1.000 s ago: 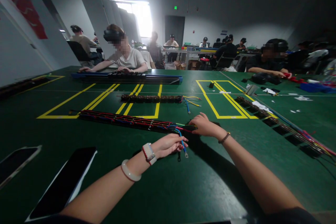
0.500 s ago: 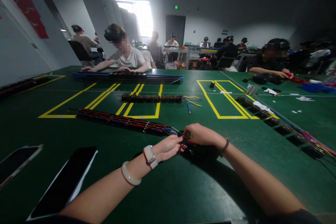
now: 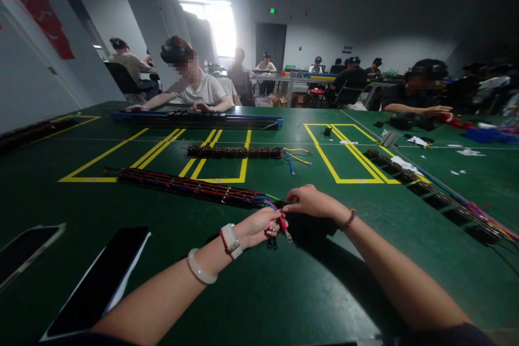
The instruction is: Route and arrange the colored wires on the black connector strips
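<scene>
My left hand (image 3: 263, 225) is closed around the wire ends of a long black wiring strip (image 3: 190, 186). A red wire (image 3: 283, 221) with a metal ring lug pokes out of its fingers, pointing down and right. Blue wires (image 3: 269, 204) run from the strip into this hand, and black lugs hang below the fingers. My right hand (image 3: 312, 203) is bent just beside it, thumb tip near the red wire. A green wire (image 3: 272, 197) leads from the strip into the right hand's fingers; its end is hidden there.
Beyond lies a shorter wiring strip (image 3: 235, 152) with yellow and blue leads. Another long strip (image 3: 433, 194) lies at the right. Two dark flat phone-like devices (image 3: 99, 275) (image 3: 30, 248) rest at the left front. A co-worker (image 3: 197, 84) sits across the green table (image 3: 203, 303).
The red wire with its ring lug now shows below my left hand. My right hand has shifted slightly, and the green wire's end no longer shows.
</scene>
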### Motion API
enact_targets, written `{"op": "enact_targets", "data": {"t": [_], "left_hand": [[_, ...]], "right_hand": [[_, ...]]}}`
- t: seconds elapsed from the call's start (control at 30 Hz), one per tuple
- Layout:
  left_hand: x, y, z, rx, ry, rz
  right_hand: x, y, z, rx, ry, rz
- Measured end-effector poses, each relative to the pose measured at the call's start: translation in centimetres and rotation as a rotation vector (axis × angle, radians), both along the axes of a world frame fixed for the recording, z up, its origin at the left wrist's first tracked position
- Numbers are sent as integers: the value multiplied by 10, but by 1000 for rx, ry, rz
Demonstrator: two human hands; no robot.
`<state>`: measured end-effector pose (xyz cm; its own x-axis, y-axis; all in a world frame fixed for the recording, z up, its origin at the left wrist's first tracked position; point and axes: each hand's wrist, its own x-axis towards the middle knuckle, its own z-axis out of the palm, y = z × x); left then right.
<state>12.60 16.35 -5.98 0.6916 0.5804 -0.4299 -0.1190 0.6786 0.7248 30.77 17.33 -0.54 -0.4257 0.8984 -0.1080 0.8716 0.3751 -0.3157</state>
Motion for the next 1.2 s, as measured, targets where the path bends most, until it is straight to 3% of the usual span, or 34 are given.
{"op": "enact_targets", "data": {"t": [0.23,0.47,0.77,0.83,1.03,1.1,1.2], "left_hand": [[-3,5,2,-24,-91,-77],[-3,1,6,66,-63,-78],[0,1,-4,239,22,-100],[0,1,-6,273,40,-98],[1,1,-11,205,-25,-32],[1,2,-14,168,-53,-20],[2,3,-14,124,-77,-8]], "right_hand": [[7,16,-21,325,-161,-152],[10,27,-39,487,-275,-224],[9,11,-55,741,-337,-107],[11,8,-56,792,-287,-7],[16,0,-49,972,-78,618],[16,-3,-46,987,-35,718],[16,-5,-43,984,-14,763]]}}
